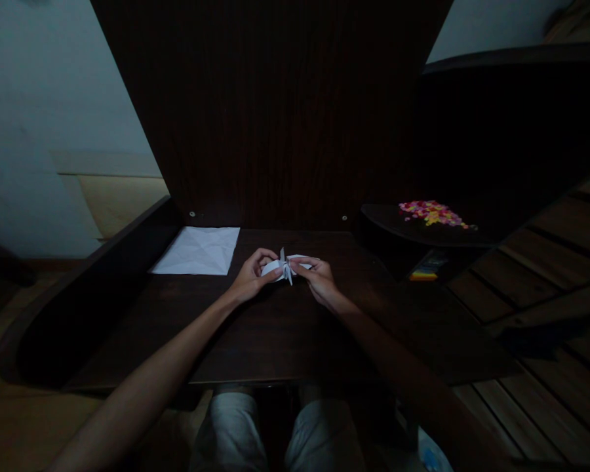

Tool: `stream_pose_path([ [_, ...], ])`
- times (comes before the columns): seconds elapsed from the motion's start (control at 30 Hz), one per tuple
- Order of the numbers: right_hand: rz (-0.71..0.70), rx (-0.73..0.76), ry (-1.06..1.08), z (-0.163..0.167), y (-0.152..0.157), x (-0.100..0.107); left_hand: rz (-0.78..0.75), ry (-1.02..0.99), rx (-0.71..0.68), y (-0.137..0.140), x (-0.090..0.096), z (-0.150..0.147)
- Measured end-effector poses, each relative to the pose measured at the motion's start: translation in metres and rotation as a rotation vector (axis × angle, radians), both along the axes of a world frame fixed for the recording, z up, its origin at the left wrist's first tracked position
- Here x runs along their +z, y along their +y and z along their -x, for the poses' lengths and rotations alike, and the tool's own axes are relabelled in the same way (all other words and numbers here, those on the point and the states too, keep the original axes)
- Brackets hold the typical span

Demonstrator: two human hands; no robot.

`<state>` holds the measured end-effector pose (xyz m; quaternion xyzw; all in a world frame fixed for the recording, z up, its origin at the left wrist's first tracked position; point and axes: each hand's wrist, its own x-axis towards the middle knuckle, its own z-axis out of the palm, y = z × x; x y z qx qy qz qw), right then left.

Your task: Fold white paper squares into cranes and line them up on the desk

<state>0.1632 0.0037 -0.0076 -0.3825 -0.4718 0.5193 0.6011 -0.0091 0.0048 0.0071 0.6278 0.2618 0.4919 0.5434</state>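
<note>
A small folded white origami paper figure (286, 267) is held just above the dark desk, looking like a crane with two side wings and narrow points in the middle. My left hand (255, 272) pinches its left wing between thumb and fingers. On the other side, my right hand (318, 275) grips the right wing the same way. The thin points stick up and down between my two thumbs. Parts of both wings are covered by my fingers. Left of my left hand lies a creased white sheet of paper (196, 250), flat on the desk.
The dark wooden desk (275, 334) has a raised side panel (98, 282) at left and a tall back board (285, 118). A corner shelf at right bears a heap of pink, red and yellow small pieces (432, 213). Beneath it sits a yellow-edged item (423, 275).
</note>
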Motion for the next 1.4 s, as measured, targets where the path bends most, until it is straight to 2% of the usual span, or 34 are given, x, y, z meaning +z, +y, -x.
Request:
stream_pose_path([
  [0.17,-0.064,-0.001,-0.12,-0.0015,-0.0015,0.0015,0.034,0.02,-0.02,0.0018,-0.0039,0.0008],
  [0.3,-0.056,-0.002,-0.14,-0.0013,-0.0017,0.001,0.066,0.031,-0.018,0.0029,-0.0062,0.001],
  [0.8,0.085,0.04,0.049,-0.0038,0.0035,-0.0032,0.058,-0.002,-0.05,0.0057,-0.0081,0.0024],
  [1.03,0.102,0.055,0.065,-0.0048,0.0026,-0.0001,0.057,0.014,-0.037,0.0036,-0.004,0.0023],
  [1.4,0.145,0.057,0.119,-0.0045,0.0032,0.0013,0.08,-0.009,-0.058,0.0074,-0.0086,0.0034],
])
